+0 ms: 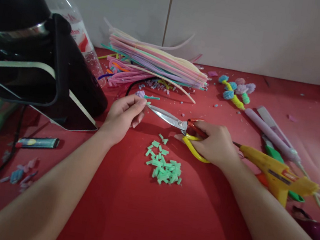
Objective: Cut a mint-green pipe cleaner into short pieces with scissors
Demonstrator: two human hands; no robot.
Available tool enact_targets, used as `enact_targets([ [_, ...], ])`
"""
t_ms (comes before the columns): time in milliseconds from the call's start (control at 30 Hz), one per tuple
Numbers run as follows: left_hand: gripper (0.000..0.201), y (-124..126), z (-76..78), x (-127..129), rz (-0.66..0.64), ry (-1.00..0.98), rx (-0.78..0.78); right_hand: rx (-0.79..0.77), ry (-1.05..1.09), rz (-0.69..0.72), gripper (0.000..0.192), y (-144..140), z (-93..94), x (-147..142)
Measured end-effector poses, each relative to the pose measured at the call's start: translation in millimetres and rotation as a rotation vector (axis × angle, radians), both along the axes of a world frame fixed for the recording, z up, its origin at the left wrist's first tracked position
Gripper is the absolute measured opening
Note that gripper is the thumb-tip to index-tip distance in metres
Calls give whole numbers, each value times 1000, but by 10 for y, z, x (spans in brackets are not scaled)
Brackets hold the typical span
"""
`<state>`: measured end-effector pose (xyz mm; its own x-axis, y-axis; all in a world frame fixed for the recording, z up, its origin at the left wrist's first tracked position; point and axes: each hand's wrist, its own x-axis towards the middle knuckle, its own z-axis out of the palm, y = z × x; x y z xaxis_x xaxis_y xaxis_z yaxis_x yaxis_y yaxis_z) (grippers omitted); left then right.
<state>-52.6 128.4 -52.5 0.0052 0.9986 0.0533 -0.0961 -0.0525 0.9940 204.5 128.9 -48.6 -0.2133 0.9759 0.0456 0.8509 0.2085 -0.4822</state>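
Red cloth covers the table (pixel 139 221), which runs back to a pale wall. The person's left hand (pixel 123 116) is closed in a pinch on a short green pipe-cleaner stub (pixel 148 103), held right at the blade tips of the scissors (pixel 174 121). The right hand (pixel 212 144) is curled through the yellow and orange scissor handles, gripping them, with the blades nearly together. Just below and between the hands lies a pile of cut green pieces (pixel 164 168). The stub looks very short, so the pinching fingertips sit close to the blades; a cut taken there could nick a finger, or the piece could slip from the pinch and jump away across the cloth. Beyond the left hand a bundle of pastel pipe cleaners (pixel 156 65) lies against the wall. Right of the right hand, touching or nearly touching the wrist, a yellow glue gun (pixel 278 175) rests with its cord trailing off, beside a lilac hair straightener (pixel 272 134); a backward sweep of that arm could knock it. Left of the left hand stands a black appliance (pixel 44 66), with a lighter (pixel 38 142) near the forearm.
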Motion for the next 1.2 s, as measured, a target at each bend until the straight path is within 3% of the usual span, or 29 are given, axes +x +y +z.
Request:
enact_targets([
  [400,20,1,13,11,5,-9,-19,23,-1,-76,66,3,-12,-24],
  [867,20,15,-11,-5,35,-34,-9,-4,-9,-44,67,-1,-6,-15],
  [1200,22,54,-72,-21,49,-21,89,-16,-31,-15,63,-8,-30,32],
])
